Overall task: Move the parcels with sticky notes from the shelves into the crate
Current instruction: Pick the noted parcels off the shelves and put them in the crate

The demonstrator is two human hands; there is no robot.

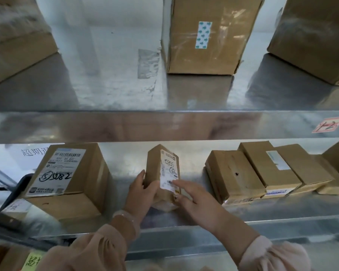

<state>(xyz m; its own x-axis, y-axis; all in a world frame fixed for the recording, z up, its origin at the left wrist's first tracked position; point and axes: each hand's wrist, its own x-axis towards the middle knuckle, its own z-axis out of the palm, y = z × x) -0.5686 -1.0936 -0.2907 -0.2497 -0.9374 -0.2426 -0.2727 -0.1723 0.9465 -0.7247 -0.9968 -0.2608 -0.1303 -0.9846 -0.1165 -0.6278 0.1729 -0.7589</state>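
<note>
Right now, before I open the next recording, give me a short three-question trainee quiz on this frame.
1. True or false: the left hand and right hand both touch the small box on the lower shelf.
2. Where is the pink note? A) on the front edge of the upper shelf; B) on the small box; C) on a sleeve.
3. Which wrist wears the bangle?
Key: 1 true; 2 A; 3 left.
</note>
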